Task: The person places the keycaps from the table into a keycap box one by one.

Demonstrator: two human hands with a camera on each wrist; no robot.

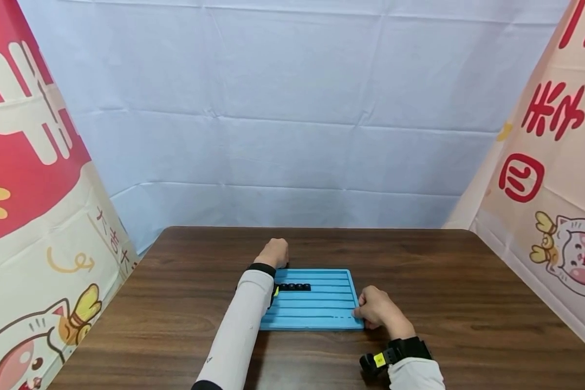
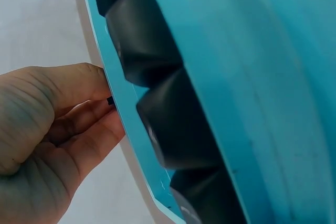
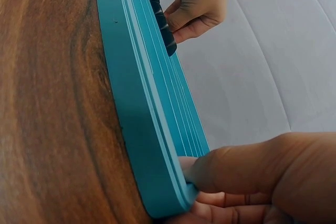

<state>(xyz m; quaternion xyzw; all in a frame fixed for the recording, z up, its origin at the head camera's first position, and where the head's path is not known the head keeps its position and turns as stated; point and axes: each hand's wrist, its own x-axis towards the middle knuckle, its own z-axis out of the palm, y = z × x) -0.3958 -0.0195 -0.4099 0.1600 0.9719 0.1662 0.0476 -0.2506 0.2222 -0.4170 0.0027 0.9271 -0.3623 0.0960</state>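
A blue ridged tray (image 1: 317, 312) lies on the table, with a short row of black keycaps (image 1: 294, 287) standing in one of its back grooves. The keycaps (image 2: 176, 119) look large and tapered in the left wrist view. My left hand (image 1: 274, 253) is at the tray's back left edge, thumb and fingertips pinching a small black piece (image 2: 110, 100), mostly hidden by the fingers and the rim. At the front right corner my right hand (image 1: 377, 309) grips the tray, its thumb (image 3: 210, 171) over the rim and its other fingers below.
The dark wooden table (image 1: 175, 314) extends around the tray. A pale cloth (image 1: 283, 108) hangs behind it, and printed banners (image 1: 556, 179) flank both sides. A black strap with a camera (image 1: 395, 355) is on the right wrist.
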